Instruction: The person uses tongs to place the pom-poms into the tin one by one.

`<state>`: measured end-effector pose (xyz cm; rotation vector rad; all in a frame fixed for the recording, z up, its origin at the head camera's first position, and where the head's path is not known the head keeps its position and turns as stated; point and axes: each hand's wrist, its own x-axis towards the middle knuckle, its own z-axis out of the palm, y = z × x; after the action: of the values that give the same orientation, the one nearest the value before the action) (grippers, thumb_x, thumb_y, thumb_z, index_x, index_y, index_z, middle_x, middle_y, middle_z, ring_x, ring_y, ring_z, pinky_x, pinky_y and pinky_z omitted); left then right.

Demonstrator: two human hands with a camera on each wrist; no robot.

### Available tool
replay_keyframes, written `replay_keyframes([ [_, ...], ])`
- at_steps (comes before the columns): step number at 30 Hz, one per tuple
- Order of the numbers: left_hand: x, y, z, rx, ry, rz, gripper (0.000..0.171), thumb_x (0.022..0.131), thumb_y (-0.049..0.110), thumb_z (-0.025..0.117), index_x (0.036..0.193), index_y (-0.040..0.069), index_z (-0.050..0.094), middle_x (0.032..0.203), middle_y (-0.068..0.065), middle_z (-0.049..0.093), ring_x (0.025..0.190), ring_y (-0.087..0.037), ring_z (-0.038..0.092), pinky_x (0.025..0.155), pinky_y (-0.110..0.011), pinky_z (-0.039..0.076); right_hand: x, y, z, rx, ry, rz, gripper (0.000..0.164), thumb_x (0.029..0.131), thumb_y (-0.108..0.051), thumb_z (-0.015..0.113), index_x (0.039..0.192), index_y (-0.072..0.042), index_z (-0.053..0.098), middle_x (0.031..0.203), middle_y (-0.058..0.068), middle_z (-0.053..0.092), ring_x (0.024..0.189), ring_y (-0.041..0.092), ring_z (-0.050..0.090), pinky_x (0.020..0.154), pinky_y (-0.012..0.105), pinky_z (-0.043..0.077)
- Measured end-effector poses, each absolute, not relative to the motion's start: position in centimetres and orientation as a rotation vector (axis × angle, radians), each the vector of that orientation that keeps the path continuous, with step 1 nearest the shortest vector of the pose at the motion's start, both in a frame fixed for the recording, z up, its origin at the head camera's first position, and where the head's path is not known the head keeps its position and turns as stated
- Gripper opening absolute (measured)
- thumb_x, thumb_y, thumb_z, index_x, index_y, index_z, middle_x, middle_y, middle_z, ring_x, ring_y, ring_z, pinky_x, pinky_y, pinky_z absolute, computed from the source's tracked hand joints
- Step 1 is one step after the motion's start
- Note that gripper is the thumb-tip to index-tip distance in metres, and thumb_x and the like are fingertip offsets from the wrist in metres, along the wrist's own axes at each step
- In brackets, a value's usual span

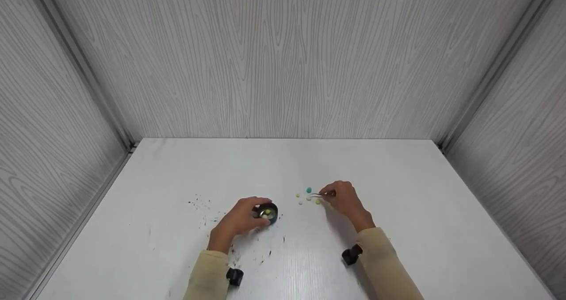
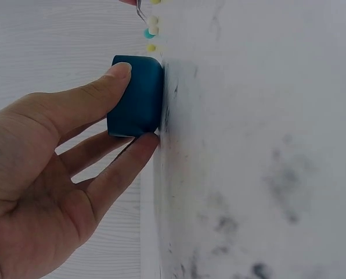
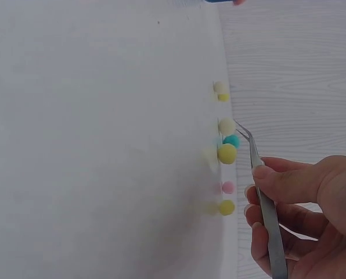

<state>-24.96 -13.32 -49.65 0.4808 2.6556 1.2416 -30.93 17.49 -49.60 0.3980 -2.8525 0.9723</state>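
Observation:
My left hand (image 1: 242,215) holds a small dark blue cup (image 2: 139,99) between thumb and fingers, low at the table surface. Inside the cup, in the head view, a yellow-green ball (image 1: 268,211) and something white show. The right hand (image 1: 346,199) pinches bent-tip metal tweezers (image 3: 269,215). Their tips stand slightly apart, close to a white ball (image 3: 227,126) and a teal ball (image 3: 231,141), with no ball visibly held. A large yellow ball (image 3: 227,154) lies beside these. A pink ball (image 3: 228,187) and another yellow ball (image 3: 226,207) are nearer the hand.
The white table (image 1: 177,167) has dark specks (image 1: 201,207) around and left of the cup. Grey wood-grain panels (image 1: 283,61) stand at the back and both sides. Black wrist cameras (image 1: 235,276) sit at the sleeves.

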Motion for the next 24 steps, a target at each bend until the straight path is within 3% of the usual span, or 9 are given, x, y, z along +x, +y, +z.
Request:
replay_keyframes([
  [24,-25.1,-13.44,-49.83,0.519,2.646,1.26,0.056,0.09,0.009,0.079,0.143,0.004,0.059,0.144,-0.021,0.06,0.127,-0.043,0.063,0.106,-0.056,0.052,-31.0,17.55,-49.85,0.408,-2.848,0.948,0.016,0.089,0.005,0.074,0.096,-0.006,0.084,0.098,0.012,0.079,0.09,0.025,0.067,0.085,0.044,0.057],
])
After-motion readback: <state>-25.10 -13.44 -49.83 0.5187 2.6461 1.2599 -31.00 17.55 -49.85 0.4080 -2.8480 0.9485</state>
